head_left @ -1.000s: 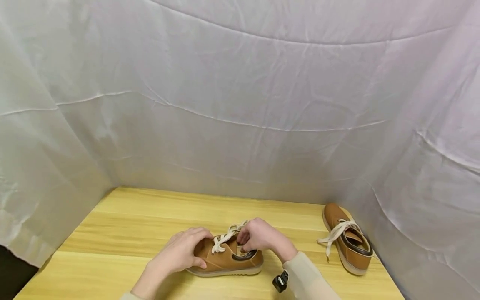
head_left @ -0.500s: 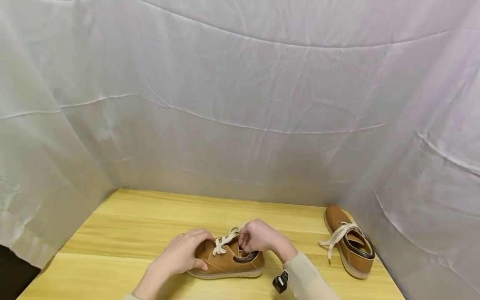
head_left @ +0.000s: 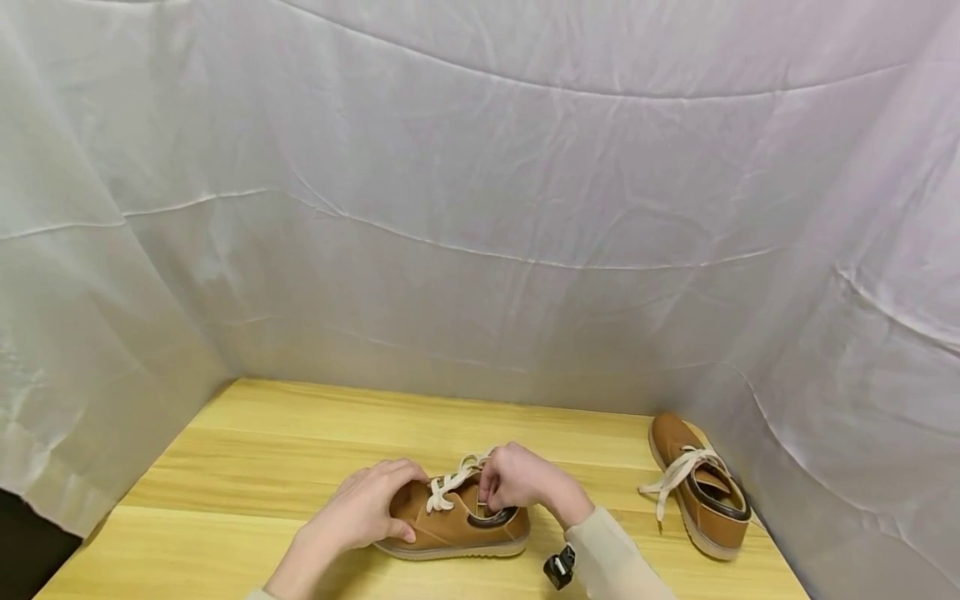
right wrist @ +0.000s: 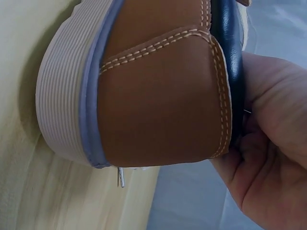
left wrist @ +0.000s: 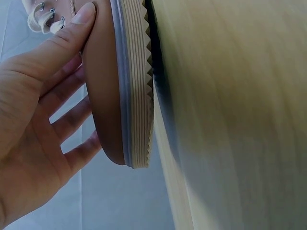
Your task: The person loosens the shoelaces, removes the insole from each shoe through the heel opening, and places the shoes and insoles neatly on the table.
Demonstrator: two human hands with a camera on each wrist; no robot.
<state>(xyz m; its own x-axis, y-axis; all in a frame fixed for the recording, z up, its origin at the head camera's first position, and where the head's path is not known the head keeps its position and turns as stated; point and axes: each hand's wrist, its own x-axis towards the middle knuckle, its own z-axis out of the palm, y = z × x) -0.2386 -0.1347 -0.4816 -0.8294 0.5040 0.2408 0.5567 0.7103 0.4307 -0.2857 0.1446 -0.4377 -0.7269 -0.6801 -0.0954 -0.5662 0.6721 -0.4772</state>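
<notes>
A brown lace-up shoe [head_left: 457, 527] stands sole-down on the table, toe to the left. My left hand [head_left: 366, 504] grips its toe, thumb on the near side and fingers round the far side, as the left wrist view also shows. My right hand [head_left: 527, 481] is at the shoe's opening with curled fingers, gripping the shoe by the dark padded collar [right wrist: 229, 62]; the fingertips are hidden inside. Cream laces [head_left: 444, 490] run through the eyelets, their upper end partly behind the right hand.
A matching brown shoe [head_left: 712, 518] with loose cream laces sits at the table's right edge. Grey-white cloth [head_left: 480, 250] hangs round the back and sides of the wooden table [head_left: 285, 417]. A small black device [head_left: 559, 567] is by the right sleeve.
The right hand's fingers have gone slightly lower into the shoe's opening. The left hand keeps its grip on the toe, and the view has shifted slightly.
</notes>
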